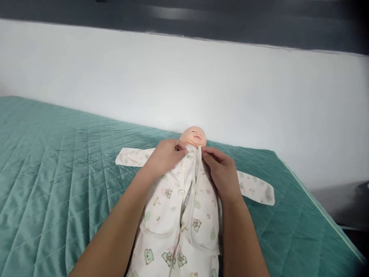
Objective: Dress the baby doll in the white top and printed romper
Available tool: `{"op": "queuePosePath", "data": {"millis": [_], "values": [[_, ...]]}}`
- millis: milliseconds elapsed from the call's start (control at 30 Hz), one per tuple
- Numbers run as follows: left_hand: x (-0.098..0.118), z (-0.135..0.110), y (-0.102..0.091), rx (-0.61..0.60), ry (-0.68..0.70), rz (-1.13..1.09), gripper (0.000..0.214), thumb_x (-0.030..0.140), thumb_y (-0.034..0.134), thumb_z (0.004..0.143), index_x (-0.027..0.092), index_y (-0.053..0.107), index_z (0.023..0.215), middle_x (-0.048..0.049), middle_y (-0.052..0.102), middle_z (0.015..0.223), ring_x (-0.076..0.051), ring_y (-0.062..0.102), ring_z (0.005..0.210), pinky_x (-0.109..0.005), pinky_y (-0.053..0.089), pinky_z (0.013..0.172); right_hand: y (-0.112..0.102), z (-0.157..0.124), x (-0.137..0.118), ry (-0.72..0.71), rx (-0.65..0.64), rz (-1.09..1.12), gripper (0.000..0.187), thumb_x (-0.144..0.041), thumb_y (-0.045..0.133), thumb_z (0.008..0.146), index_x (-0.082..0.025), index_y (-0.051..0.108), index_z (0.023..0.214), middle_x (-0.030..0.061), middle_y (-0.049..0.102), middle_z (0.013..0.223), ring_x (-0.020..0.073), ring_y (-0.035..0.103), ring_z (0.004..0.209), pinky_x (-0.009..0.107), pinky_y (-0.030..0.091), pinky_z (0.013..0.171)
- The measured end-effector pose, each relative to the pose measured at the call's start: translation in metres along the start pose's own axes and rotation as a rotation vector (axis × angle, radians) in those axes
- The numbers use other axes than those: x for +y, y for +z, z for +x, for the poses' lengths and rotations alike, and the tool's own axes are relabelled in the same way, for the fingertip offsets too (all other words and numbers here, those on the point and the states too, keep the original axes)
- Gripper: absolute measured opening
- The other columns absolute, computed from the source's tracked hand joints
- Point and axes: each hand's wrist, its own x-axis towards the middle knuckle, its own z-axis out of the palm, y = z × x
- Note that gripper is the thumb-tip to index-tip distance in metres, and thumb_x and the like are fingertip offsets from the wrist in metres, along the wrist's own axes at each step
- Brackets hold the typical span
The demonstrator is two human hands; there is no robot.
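A baby doll (193,135) lies on its back, dressed in a white baby jacket (168,207) printed with green bears. Its two front panels hang apart down the middle, with a button visible on the left panel's edge. Both sleeves stretch out sideways. My left hand (168,156) pinches the jacket near the collar on the left side. On the other side of the neck, my right hand (221,169) pinches the upper edge of the right panel. Matching printed trousers (155,254) cover the doll's legs.
A green quilted bedspread (72,184) lies beneath the doll. Behind the head rises a white wall (173,84) with a dark band (201,19) above it. The bed's edge slopes down at the right.
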Motion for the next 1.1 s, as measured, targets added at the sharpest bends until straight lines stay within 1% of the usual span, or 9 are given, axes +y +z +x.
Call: {"op": "queuePosePath", "data": {"millis": [100, 200, 300, 433, 600, 833, 900, 1033, 1100], "values": [[0.002, 0.000, 0.001, 0.027, 0.022, -0.102, 0.012, 0.029, 0.063, 0.081, 0.019, 0.068, 0.078, -0.0002, 0.070, 0.079, -0.013, 0.057, 0.063, -0.025, 0.041, 0.059, 0.005, -0.001, -0.003, -0.036, 0.010, -0.052, 0.016, -0.032, 0.069, 0.080, -0.023, 0.078, 0.089, 0.0018, 0.073, 0.093, 0.0188, 0.064, 0.086, 0.032, 0.049, 0.082], [0.008, 0.002, 0.008, 0.127, 0.055, -0.226, 0.010, 0.026, 0.063, 0.082, 0.019, 0.070, 0.083, -0.0013, 0.072, 0.084, -0.014, 0.063, 0.074, -0.026, 0.047, 0.069, 0.009, -0.004, -0.006, -0.039, 0.028, -0.034, 0.015, -0.033, 0.071, 0.079, -0.024, 0.078, 0.089, 0.0010, 0.072, 0.089, 0.0167, 0.063, 0.079, 0.030, 0.049, 0.076], [0.011, 0.004, 0.019, 0.180, 0.071, -0.291, 0.009, 0.023, 0.064, 0.083, 0.018, 0.071, 0.086, -0.0033, 0.073, 0.086, -0.016, 0.066, 0.082, -0.028, 0.049, 0.077, 0.010, -0.004, -0.005, -0.046, 0.065, 0.016, 0.018, -0.033, 0.072, 0.079, -0.024, 0.079, 0.092, 0.0013, 0.072, 0.091, 0.0166, 0.063, 0.081, 0.030, 0.050, 0.079], [0.009, 0.006, 0.027, 0.178, 0.052, -0.363, 0.010, 0.024, 0.065, 0.083, 0.017, 0.071, 0.088, -0.0046, 0.073, 0.088, -0.016, 0.066, 0.083, -0.029, 0.050, 0.079, 0.012, -0.003, -0.001, -0.028, 0.082, 0.050, 0.021, -0.034, 0.072, 0.078, -0.022, 0.079, 0.094, 0.0026, 0.073, 0.092, 0.0178, 0.064, 0.083, 0.032, 0.051, 0.081], [0.004, 0.006, 0.026, 0.139, 0.061, -0.371, 0.011, 0.024, 0.064, 0.084, 0.017, 0.069, 0.092, -0.0050, 0.072, 0.092, -0.016, 0.066, 0.086, -0.030, 0.050, 0.081, 0.013, -0.004, -0.005, -0.001, 0.074, -0.002, 0.022, -0.035, 0.072, 0.078, -0.021, 0.078, 0.094, 0.0027, 0.073, 0.093, 0.0172, 0.063, 0.081, 0.031, 0.050, 0.079], [0.000, 0.006, 0.023, 0.073, 0.085, -0.340, 0.017, 0.023, 0.062, 0.085, 0.020, 0.064, 0.101, -0.0015, 0.070, 0.092, -0.014, 0.065, 0.085, -0.028, 0.049, 0.084, 0.012, -0.003, -0.005, 0.010, 0.018, -0.053, 0.025, -0.039, 0.071, 0.079, -0.022, 0.078, 0.096, 0.0032, 0.074, 0.095, 0.0183, 0.064, 0.082, 0.032, 0.050, 0.079], [0.000, 0.005, 0.023, 0.065, 0.086, -0.329, 0.020, 0.023, 0.062, 0.084, 0.021, 0.064, 0.104, -0.0016, 0.070, 0.094, -0.014, 0.065, 0.086, -0.028, 0.049, 0.084, 0.011, -0.002, -0.004, 0.026, 0.012, -0.036, 0.025, -0.040, 0.071, 0.079, -0.023, 0.078, 0.096, 0.0029, 0.075, 0.096, 0.0193, 0.065, 0.086, 0.032, 0.050, 0.082], [0.002, 0.003, 0.023, 0.073, 0.094, -0.292, 0.021, 0.023, 0.061, 0.084, 0.022, 0.064, 0.104, -0.0014, 0.069, 0.094, -0.014, 0.064, 0.084, -0.027, 0.049, 0.079, 0.011, -0.002, -0.005, 0.029, 0.067, -0.001, 0.021, -0.038, 0.067, 0.083, -0.023, 0.079, 0.092, 0.0015, 0.075, 0.102, 0.0211, 0.065, 0.099, 0.032, 0.049, 0.090], [0.002, 0.003, 0.024, 0.080, 0.093, -0.298, 0.020, 0.022, 0.061, 0.084, 0.021, 0.064, 0.103, -0.0009, 0.068, 0.092, -0.014, 0.064, 0.083, -0.027, 0.048, 0.078, 0.012, -0.003, -0.007, 0.013, 0.068, -0.029, 0.020, -0.037, 0.067, 0.083, -0.024, 0.079, 0.091, 0.0011, 0.075, 0.101, 0.0209, 0.065, 0.098, 0.032, 0.048, 0.089]]}}
